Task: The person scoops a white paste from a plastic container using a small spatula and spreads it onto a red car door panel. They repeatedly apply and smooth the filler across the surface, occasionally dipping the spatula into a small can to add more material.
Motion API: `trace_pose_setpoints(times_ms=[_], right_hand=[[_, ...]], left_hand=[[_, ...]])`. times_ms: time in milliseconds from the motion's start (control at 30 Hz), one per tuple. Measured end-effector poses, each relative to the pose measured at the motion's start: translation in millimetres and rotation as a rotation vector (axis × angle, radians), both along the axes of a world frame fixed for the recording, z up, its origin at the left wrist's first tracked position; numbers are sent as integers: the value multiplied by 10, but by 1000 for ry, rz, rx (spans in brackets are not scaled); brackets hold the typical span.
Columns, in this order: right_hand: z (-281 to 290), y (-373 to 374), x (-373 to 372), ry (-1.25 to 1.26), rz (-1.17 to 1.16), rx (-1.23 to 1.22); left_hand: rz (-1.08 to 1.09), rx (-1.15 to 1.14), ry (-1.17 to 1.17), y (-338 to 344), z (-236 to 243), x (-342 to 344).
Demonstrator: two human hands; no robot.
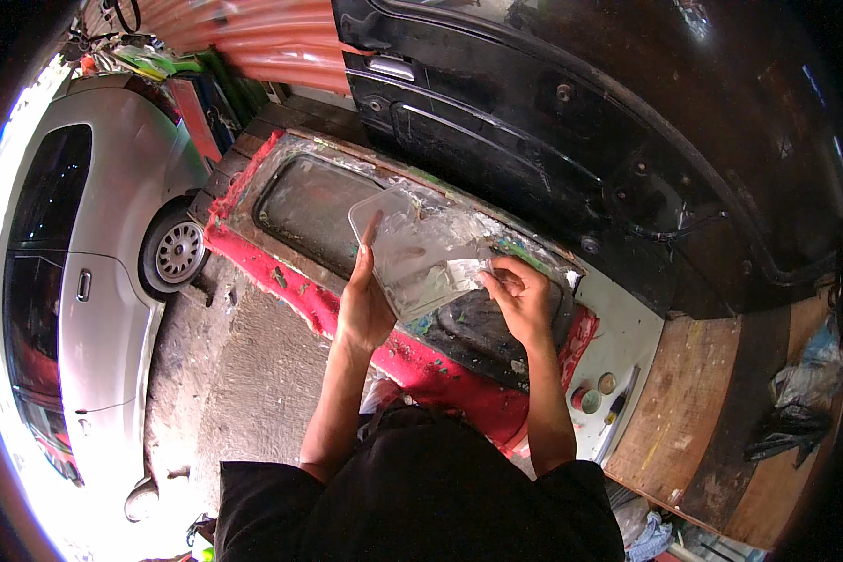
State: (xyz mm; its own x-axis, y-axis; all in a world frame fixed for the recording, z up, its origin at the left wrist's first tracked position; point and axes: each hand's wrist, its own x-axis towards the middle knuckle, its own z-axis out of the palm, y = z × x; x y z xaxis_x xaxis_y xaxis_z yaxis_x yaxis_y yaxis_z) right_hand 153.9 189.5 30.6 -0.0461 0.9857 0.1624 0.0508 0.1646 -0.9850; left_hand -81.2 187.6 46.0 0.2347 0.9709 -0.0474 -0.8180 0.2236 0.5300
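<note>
A clear, smeared plastic rectangle with rounded corners [407,229], like a lid or mixing board, is held at its left side by my left hand [363,304], fingers behind it. My right hand [520,295] pinches a small flat pale scraper [464,273] against that plastic, over its lower right. Both are held above a paint-spattered panel [262,169] with two recessed sections, lying on a ragged red cloth [440,398] on a bench.
A silver car [98,309] stands at left. A large black vehicle panel [590,122] rises behind the bench, beside red corrugated sheeting [244,37]. Small cans [586,400] sit on a white board at right, near wooden planks [665,393] and crumpled plastic bags [787,421].
</note>
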Motion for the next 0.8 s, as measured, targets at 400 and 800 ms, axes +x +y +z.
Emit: trace_pose_setpoints(times_ms=[400,800], right_hand=[[143,-41,-122,-313,-10,85],[140,-92,-405,-317,30,155]], left_hand=[[-30,-11,-5,84,69,-25],[-50,-42,35,96,-4,23]])
